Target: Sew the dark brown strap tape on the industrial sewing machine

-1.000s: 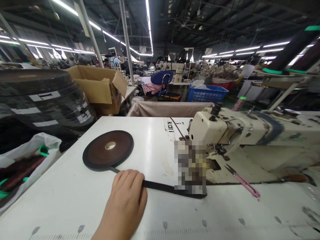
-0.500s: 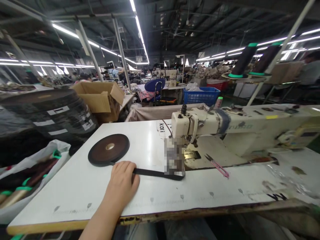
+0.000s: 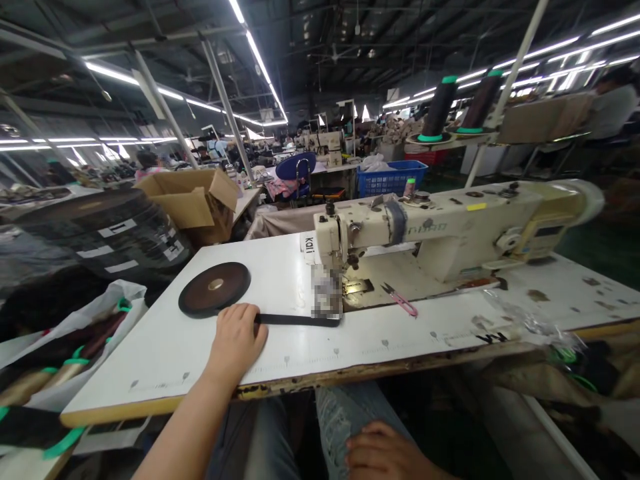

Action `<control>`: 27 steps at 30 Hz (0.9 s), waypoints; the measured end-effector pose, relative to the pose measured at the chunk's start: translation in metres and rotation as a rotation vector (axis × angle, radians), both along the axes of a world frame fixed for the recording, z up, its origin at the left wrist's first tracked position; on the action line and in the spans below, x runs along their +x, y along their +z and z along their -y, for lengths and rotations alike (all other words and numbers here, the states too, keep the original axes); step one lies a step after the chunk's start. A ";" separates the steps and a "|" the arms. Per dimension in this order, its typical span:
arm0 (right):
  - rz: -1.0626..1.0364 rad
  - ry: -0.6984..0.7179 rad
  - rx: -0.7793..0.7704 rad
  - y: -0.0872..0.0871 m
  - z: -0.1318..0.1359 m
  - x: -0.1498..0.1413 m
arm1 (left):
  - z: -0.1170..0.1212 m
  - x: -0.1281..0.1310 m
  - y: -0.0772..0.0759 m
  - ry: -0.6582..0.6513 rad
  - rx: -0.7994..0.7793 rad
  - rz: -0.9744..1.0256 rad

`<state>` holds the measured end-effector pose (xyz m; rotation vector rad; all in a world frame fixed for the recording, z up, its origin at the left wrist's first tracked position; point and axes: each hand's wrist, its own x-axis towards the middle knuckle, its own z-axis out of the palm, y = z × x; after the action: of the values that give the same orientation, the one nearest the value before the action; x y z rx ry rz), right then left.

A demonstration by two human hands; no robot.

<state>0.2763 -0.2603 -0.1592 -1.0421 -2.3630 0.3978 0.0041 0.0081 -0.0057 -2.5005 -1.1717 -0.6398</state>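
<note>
Compared with the earlier frames, we found that our view had swung right and that the right hand point(image 3: 375, 452) had come into sight, resting on a knee; the left hand point(image 3: 237, 333) had stayed on the black tape point(image 3: 295, 321). We noted the left hand's fingers pressed together and closed over the tape; how tightly it gripped, we could not tell. The right hand's fingers lay together, and we could not tell whether its hidden palm held anything.

We located the roll point(image 3: 195, 292) flat on the table point(image 3: 150, 360), with its tape running under the left hand toward the sewing machine point(image 3: 440, 247), where a blurred patch hid its end. We judged that a hard pull might drag the roll or twist the tape. The snips point(image 3: 404, 303) lay near the machine's metal plate; a careless knock could, in our view, push their points into the needle area.
</note>
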 end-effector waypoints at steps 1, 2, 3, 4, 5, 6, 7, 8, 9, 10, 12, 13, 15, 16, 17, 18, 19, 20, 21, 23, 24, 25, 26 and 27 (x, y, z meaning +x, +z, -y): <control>-0.009 0.001 -0.037 0.009 0.001 0.000 | 0.000 0.000 0.000 0.005 0.000 -0.004; -0.020 0.010 -0.071 0.016 0.003 0.000 | 0.000 0.000 0.001 0.012 -0.002 -0.010; -0.029 0.017 -0.101 0.022 0.003 0.000 | 0.000 0.000 0.001 0.018 -0.004 -0.018; -0.040 0.024 -0.124 0.026 0.004 0.000 | 0.000 0.000 0.001 0.026 -0.007 -0.026; -0.052 0.028 -0.135 0.028 0.004 -0.002 | 0.001 0.000 0.001 0.033 -0.008 -0.036; -0.066 0.028 -0.137 0.028 0.003 -0.004 | 0.001 0.000 0.001 0.039 -0.007 -0.043; -0.079 0.032 -0.137 0.025 0.002 -0.007 | 0.001 0.000 0.001 0.043 -0.005 -0.048; -0.091 0.040 -0.138 0.022 0.000 -0.011 | 0.001 0.000 0.001 0.047 -0.002 -0.050; -0.101 0.052 -0.136 0.018 -0.002 -0.015 | 0.001 0.000 0.001 0.052 0.002 -0.053; -0.106 0.069 -0.138 0.014 -0.005 -0.019 | 0.001 0.000 0.001 0.056 0.005 -0.057; -0.106 0.105 -0.144 0.007 -0.010 -0.026 | 0.001 -0.001 0.000 0.064 0.016 -0.067; -0.108 0.113 -0.145 0.004 -0.012 -0.029 | 0.001 -0.002 0.000 0.067 0.023 -0.075; -0.123 0.101 -0.139 0.000 -0.015 -0.033 | 0.000 -0.002 -0.001 0.070 0.035 -0.097; -0.133 0.090 -0.137 -0.001 -0.016 -0.034 | 0.000 -0.003 -0.002 0.070 0.036 -0.109; -0.140 0.078 -0.135 -0.002 -0.016 -0.035 | -0.001 -0.003 -0.002 0.070 0.036 -0.120; -0.145 0.069 -0.133 -0.003 -0.015 -0.035 | -0.001 -0.003 -0.002 0.070 0.034 -0.128; -0.148 0.065 -0.130 -0.004 -0.014 -0.034 | -0.001 -0.003 -0.002 0.071 0.033 -0.133; -0.151 0.062 -0.125 -0.004 -0.014 -0.033 | -0.002 -0.003 -0.002 0.070 0.033 -0.136; -0.156 0.060 -0.119 -0.005 -0.013 -0.031 | -0.002 -0.003 -0.002 0.070 0.034 -0.137; -0.168 0.062 -0.101 -0.007 -0.012 -0.027 | -0.004 -0.004 -0.003 0.073 0.040 -0.142; -0.169 0.066 -0.090 -0.008 -0.012 -0.025 | -0.005 -0.005 -0.004 0.076 0.043 -0.148; -0.167 0.070 -0.081 -0.008 -0.012 -0.022 | -0.006 -0.005 -0.004 0.082 0.048 -0.155; -0.165 0.075 -0.073 -0.008 -0.013 -0.020 | -0.007 -0.005 -0.005 0.089 0.054 -0.160; -0.164 0.077 -0.069 -0.007 -0.012 -0.017 | -0.008 -0.005 -0.005 0.095 0.059 -0.166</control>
<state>0.2590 -0.2479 -0.1661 -0.9142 -2.2615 0.5751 -0.0013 0.0157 -0.0107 -2.3813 -1.1838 -0.4265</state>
